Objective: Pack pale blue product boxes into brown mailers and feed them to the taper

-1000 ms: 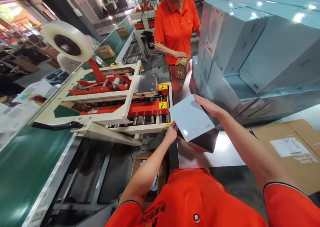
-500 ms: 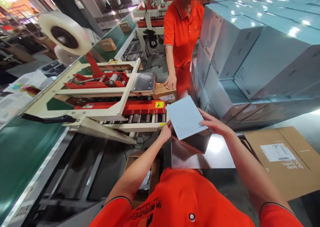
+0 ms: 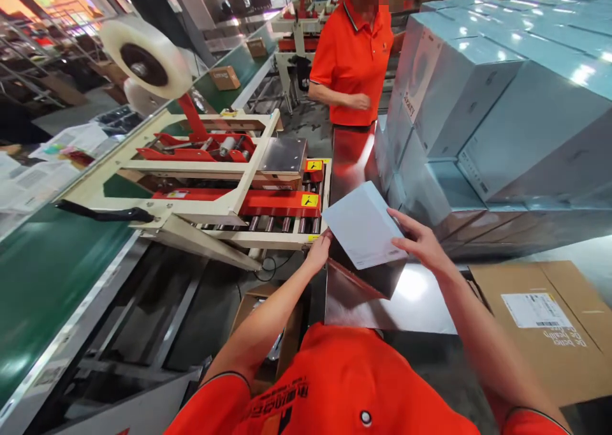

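A pale blue box (image 3: 366, 228) is held between my two hands over the near part of a shiny metal table (image 3: 344, 304). Its light top face shows small print along the near edge. My left hand (image 3: 319, 251) grips the left side, with its fingertips partly hidden. On the right edge, my right hand (image 3: 421, 238) presses with thumb and fingers apart around the corner. Below the top face is a dark brownish area; whether it is the box's shaded side or another thing, I cannot tell.
Left of the table stands a carton-taping machine (image 3: 282, 202) with rollers and a tape roll (image 3: 146, 58). A green conveyor (image 3: 90, 256) runs beyond it. Stacked pale blue boxes (image 3: 497, 116) rise at right. A labelled brown carton (image 3: 540, 326) lies near right. A co-worker (image 3: 356, 58) stands opposite.
The co-worker's hand has drawn back from a brown carton, which has moved left into the taping machine. My hands keep hold of the pale blue box, which has barely shifted.
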Demonstrator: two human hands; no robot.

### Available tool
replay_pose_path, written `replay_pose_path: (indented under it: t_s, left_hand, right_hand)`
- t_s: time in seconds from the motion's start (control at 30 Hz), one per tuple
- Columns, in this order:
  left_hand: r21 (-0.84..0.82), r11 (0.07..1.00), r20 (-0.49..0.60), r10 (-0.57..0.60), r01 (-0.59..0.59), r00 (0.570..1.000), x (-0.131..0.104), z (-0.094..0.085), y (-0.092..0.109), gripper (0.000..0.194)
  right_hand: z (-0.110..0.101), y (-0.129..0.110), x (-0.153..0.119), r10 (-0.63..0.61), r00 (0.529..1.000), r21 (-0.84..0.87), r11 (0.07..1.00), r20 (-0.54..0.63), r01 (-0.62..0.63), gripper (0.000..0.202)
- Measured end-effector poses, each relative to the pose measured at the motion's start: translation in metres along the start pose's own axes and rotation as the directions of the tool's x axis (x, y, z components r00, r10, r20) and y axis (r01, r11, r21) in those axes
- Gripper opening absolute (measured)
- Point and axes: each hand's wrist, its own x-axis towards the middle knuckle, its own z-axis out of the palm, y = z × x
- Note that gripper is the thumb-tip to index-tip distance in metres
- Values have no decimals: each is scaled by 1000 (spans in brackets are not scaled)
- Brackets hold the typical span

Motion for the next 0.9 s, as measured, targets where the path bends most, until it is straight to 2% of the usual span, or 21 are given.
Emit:
replay_pose_path:
  t_s: [0.07, 0.17, 0.23, 0.3, 0.37, 0.43, 0.5, 0.57, 0.6, 0.63, 0.67, 0.73, 0.8, 0.9]
  left_hand:
    - [-10, 1000, -41, -4, 4, 999, 0, 2, -1, 45]
    - [-20, 1000, -115, -10, 8, 993, 1, 7, -4, 49]
    - [-4, 1000, -194, -3, 3, 981, 1, 13, -5, 49]
    - [36, 999, -257, 21, -12, 966, -1, 19, -4, 44]
    - [90, 995, -241, 65, -44, 968, -8, 24, -1, 38]
    - [133, 987, -131, 113, -96, 985, -19, 26, 5, 29]
    - [187, 965, 70, 173, -183, 982, -32, 22, 11, 25]
    - [272, 911, 316, 221, -311, 923, -41, 13, 18, 20]
    - [320, 875, 408, 219, -364, 886, -43, 9, 21, 19]
    - [371, 842, 456, 202, -392, 866, -43, 6, 24, 25]
    - [421, 820, 455, 179, -388, 872, -40, 5, 26, 40]
    - [502, 812, 350, 126, -299, 928, -28, 10, 27, 75]
    - [551, 816, 250, 40, -176, 967, -13, 23, 24, 95]
    - [544, 837, 222, -86, -50, 971, 5, 45, 16, 108]
  right_hand:
    - [-8, -24, -16, -114, 990, -287, 949, 82, 133, 68]
    - [-22, -39, -41, -111, 956, -541, 804, 271, 247, 62]
    - [-29, -23, -56, -82, 956, -606, 757, 282, 244, 64]
    - [-31, 10, -65, -53, 977, -632, 755, 206, 174, 69]
    - [-27, 51, -69, -19, 994, -619, 781, 110, 83, 81]
    - [-17, 86, -67, -28, 999, -598, 801, 27, 38, 94]
    - [-3, 108, -62, -98, 993, -619, 784, -65, 37, 92]
    - [9, 116, -59, -178, 980, -677, 732, -86, 74, 69]
    - [14, 117, -60, -201, 978, -706, 700, -50, 108, 55]
    - [16, 117, -61, -200, 980, -727, 671, 8, 143, 45]
    - [17, 116, -64, -177, 982, -742, 649, 70, 170, 41]
    - [14, 114, -72, -87, 985, -746, 644, 147, 168, 43]
    - [10, 113, -83, 29, 989, -721, 687, 148, 88, 46]
    - [16, 115, -109, 132, 991, -708, 703, 29, -72, 49]
